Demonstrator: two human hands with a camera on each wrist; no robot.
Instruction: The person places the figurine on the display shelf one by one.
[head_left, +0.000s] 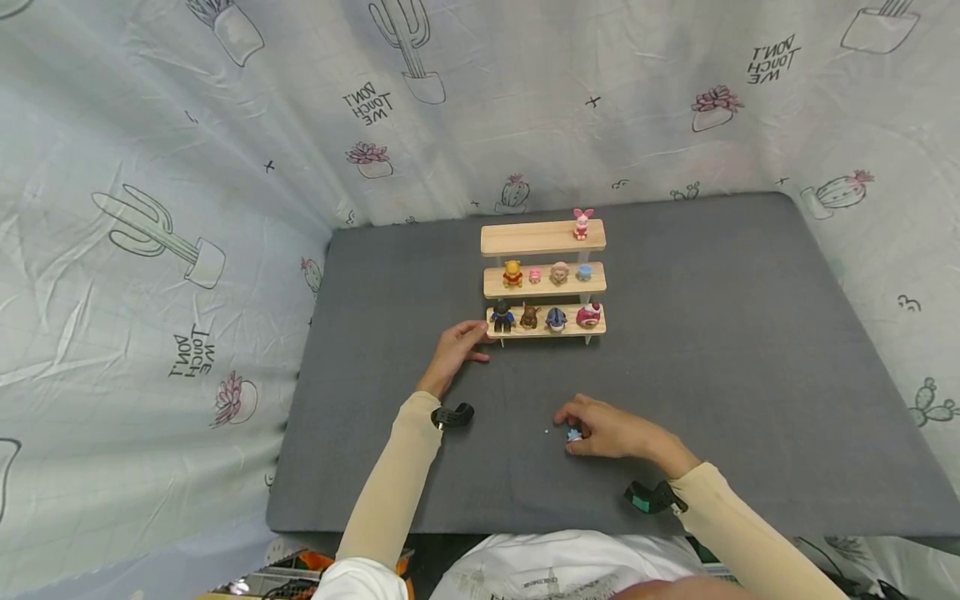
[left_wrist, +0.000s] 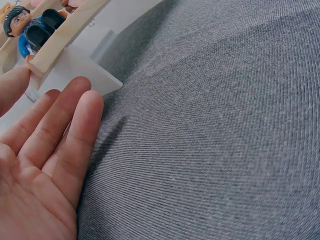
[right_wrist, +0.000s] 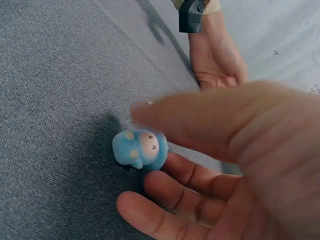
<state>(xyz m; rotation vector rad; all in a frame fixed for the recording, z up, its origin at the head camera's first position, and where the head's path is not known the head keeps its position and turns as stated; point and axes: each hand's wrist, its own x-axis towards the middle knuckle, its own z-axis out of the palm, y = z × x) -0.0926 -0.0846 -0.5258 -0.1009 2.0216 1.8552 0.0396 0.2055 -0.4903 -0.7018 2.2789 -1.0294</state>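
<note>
My left hand (head_left: 455, 350) is at the left end of the lowest shelf of a wooden display stand (head_left: 543, 239). In the left wrist view its thumb (left_wrist: 12, 89) meets the shelf end, beside a black-haired toy figure (left_wrist: 37, 32) in blue, while the other fingers extend below. My right hand (head_left: 611, 429) surrounds a small light-blue figurine (right_wrist: 140, 148) lying on its side on the grey table. Its blurred thumb passes over the figurine, and bent fingers lie close by its head, with a gap between thumb and fingers.
Several small figurines stand on the two lower shelves, and a pink one (head_left: 582, 224) is on the top shelf. A tiny white speck (head_left: 546, 432) lies left of the right hand. Patterned curtains (head_left: 480, 125) border the grey table (head_left: 712, 333).
</note>
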